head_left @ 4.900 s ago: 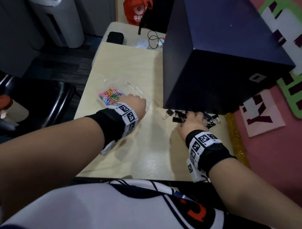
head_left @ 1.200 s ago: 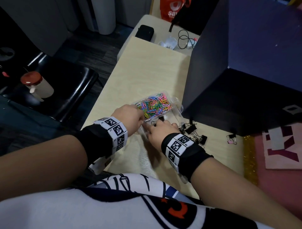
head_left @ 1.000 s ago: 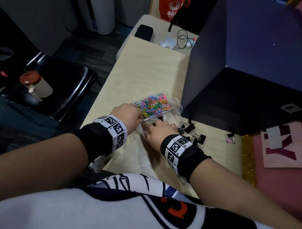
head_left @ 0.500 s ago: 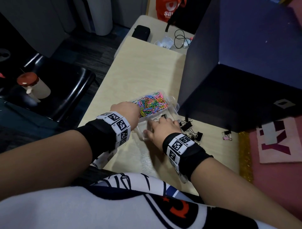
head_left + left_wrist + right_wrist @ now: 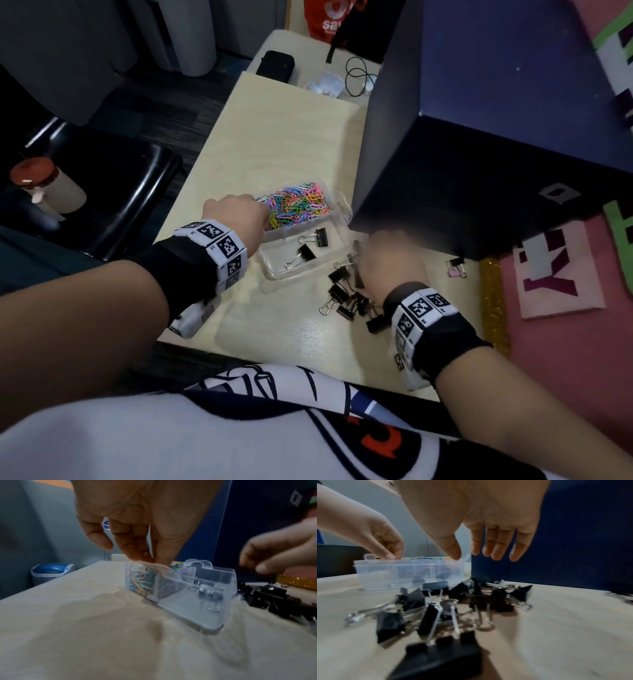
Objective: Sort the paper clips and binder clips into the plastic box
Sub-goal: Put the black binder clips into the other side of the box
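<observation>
Dark blue box (image 5: 479, 144) on the table (image 5: 274, 137); black chair (image 5: 113, 192) alongside.

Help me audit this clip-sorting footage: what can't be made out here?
- Right hand: motion-blurred in the head view, fingertips unreadable.
- Binder clips inside the plastic box: hazy behind its wall in the left wrist view.
- Loose binder clip pile: blurred and cut off at the bottom edge in the right wrist view; uncountable.
</observation>
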Motion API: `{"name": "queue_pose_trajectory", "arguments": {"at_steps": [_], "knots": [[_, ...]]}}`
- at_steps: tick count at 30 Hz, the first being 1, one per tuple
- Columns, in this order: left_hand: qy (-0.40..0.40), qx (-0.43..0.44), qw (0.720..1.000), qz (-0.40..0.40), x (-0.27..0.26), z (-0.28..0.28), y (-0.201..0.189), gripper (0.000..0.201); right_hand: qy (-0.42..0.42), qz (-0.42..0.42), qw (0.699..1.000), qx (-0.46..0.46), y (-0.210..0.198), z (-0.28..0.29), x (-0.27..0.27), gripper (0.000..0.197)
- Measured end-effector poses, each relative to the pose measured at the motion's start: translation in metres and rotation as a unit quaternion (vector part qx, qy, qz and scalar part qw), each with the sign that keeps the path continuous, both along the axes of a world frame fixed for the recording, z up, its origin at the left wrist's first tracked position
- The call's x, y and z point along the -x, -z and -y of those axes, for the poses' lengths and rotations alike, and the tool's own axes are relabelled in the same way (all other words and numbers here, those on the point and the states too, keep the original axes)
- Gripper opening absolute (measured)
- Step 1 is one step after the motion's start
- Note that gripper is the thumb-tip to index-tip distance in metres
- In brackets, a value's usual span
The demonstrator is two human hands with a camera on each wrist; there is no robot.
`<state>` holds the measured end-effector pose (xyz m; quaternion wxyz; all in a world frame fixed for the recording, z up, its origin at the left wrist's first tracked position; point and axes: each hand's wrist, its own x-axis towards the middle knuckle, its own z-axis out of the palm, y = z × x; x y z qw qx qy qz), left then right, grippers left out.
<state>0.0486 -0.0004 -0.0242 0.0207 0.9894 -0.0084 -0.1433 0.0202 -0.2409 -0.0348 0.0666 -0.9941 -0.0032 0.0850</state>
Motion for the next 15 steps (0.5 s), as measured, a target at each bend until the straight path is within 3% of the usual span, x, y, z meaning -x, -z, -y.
{"name": "queue_pose_trajectory", "arguments": {"at_steps": [4, 6, 9, 11, 15], "knots": [[0.008, 0.07, 0.997, 0.043, 0.009, 0.026, -0.007, 0.023, 0.094, -0.096, 0.991, -0.014, 0.001, 0.025, 0.004, 0.067], [0.061, 0.113, 0.99, 0.064, 0.018, 0.05, -0.01, 0.023, 0.091, -0.162, 0.982, -0.039, 0.004, 0.031, 0.009, 0.089], [0.152, 0.128, 0.98, 0.018, 0.037, 0.087, -0.011, 0.028, 0.062, -0.204, 0.976, -0.041, 0.014, 0.032, 0.016, 0.105], [0.211, 0.088, 0.973, -0.028, 0.047, 0.106, -0.004, 0.034, 0.05, -0.198, 0.978, -0.041, 0.02, 0.031, 0.019, 0.098], [0.264, -0.012, 0.962, -0.064, 0.057, 0.114, 0.016, 0.038, 0.025, -0.127, 0.988, -0.089, 0.024, 0.029, 0.026, 0.066]]}}
